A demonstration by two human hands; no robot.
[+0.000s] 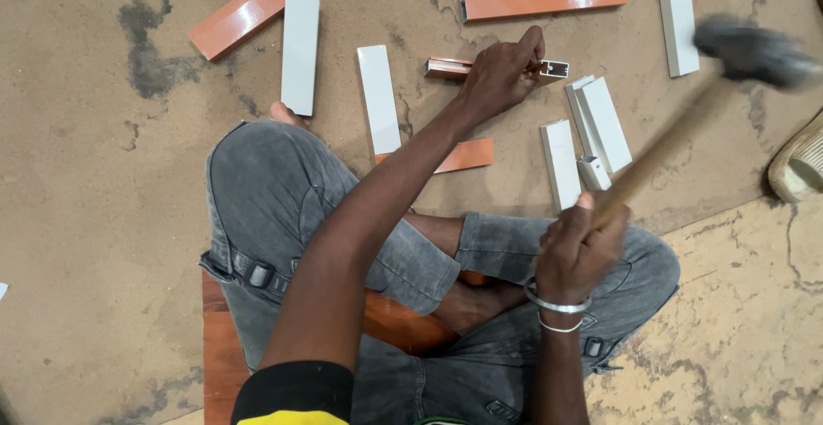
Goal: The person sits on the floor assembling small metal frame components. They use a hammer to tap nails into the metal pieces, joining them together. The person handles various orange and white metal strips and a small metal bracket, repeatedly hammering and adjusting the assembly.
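Worn floor [103, 219] strewn with profiles [300, 52]; left hand [501, 74] clamped on channel [454, 68], right hand [574, 249] gripping hammer [746, 52].

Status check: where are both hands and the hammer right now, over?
Left hand pinning short metal profile to floor. Right hand gripping hammer, head raised, blurred. White offcuts lying under the handle.

No packages, no labels, no signs, no screens in view.
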